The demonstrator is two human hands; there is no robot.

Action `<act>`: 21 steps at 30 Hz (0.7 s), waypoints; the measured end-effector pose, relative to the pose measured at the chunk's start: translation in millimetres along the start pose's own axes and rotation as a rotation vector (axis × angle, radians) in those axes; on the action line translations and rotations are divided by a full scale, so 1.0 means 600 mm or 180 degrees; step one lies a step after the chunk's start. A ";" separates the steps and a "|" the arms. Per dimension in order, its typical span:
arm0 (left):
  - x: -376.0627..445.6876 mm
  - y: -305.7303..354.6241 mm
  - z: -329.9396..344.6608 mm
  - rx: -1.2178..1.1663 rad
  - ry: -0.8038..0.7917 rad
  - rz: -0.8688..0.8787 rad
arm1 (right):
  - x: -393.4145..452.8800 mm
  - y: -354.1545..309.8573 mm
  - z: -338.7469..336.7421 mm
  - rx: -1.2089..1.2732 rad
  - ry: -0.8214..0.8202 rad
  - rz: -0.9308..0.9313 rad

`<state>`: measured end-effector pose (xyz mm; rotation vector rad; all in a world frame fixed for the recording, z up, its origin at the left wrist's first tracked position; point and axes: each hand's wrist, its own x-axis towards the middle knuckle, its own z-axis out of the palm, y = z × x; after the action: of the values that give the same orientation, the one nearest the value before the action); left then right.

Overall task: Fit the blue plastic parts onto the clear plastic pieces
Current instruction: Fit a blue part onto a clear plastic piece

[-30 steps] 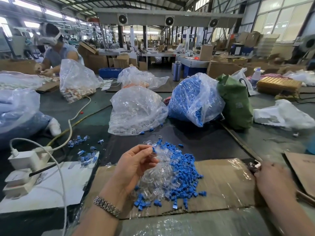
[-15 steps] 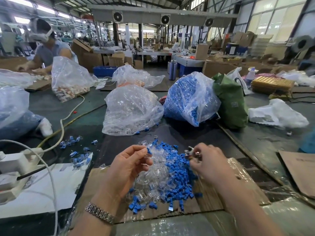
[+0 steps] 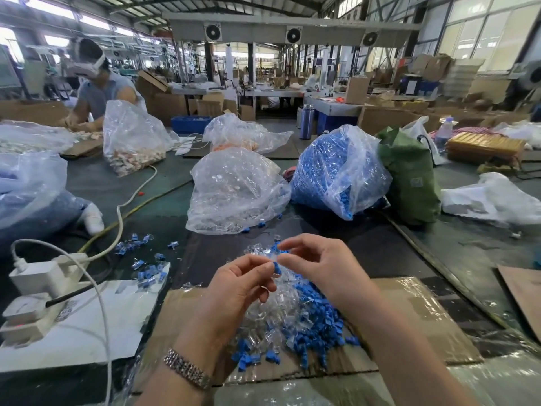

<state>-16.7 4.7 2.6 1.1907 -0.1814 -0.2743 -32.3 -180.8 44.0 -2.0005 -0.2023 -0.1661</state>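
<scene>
Both hands had closed in since half a second earlier, meeting above the mixed pile (image 3: 295, 315) of blue and clear parts on the cardboard sheet (image 3: 424, 312). The left hand (image 3: 234, 291) pinched a small blue part (image 3: 277, 268) between thumb and fingertips. The right hand (image 3: 325, 271) had its fingers curled toward that part; whether they held a clear piece could not be told. Two bags (image 3: 237, 191) of stock sat beyond on the desk (image 3: 380, 244).

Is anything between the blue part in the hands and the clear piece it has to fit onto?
Nothing visible. The left hand and right hand meet fingertip to fingertip above the pile, with the blue part pinched between them. Fingers hide the clear piece itself.
</scene>
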 end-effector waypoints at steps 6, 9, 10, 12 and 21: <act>-0.007 -0.002 -0.001 0.0103 -0.0037 -0.0013 | -0.008 -0.006 0.027 -0.0072 -0.0001 0.0084; -0.010 -0.004 -0.003 0.0068 -0.0027 -0.0053 | -0.015 0.003 0.026 0.0004 -0.0015 0.0207; -0.012 -0.004 -0.003 0.0077 -0.0027 -0.0067 | -0.017 0.004 0.026 0.0091 -0.0076 0.0249; -0.015 -0.005 -0.002 0.0011 0.0023 -0.0142 | -0.021 0.005 0.030 -0.0120 -0.0044 0.0223; -0.030 0.002 -0.002 -0.1107 0.0193 -0.0752 | -0.035 0.010 0.020 0.0567 0.0367 0.0156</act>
<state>-33.7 11.6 3.6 0.8724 0.0603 -0.4566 -51.0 -173.9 29.6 -1.8111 -0.0908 -0.2236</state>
